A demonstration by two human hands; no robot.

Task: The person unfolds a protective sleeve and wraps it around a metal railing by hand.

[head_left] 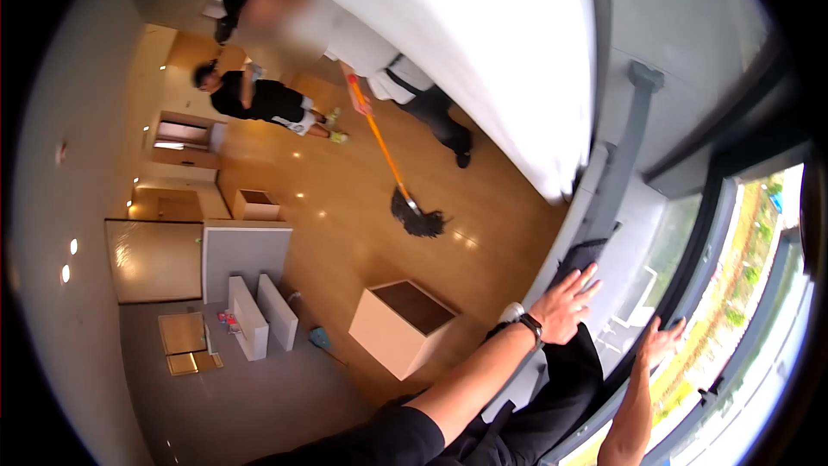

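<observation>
My left hand (pixel 565 306), with a dark watch (pixel 531 325) on its wrist, lies with spread fingers over my black-clad leg (pixel 573 362), beside a dark textured object (pixel 583 253). It holds nothing visible. Further right, my right hand (pixel 661 343) is at the dark window frame (pixel 634 349), its visible fingers apart and nothing seen between them. Whether it presses on the frame is unclear.
A person (pixel 397 73) in a cap holds an orange-handled mop (pixel 379 134) on the wooden floor (pixel 336 181). Another person (pixel 259 99) in black stands farther back. A box-like unit (pixel 388 336) stands nearby. A white sheet-like surface (pixel 483 26) spans the top.
</observation>
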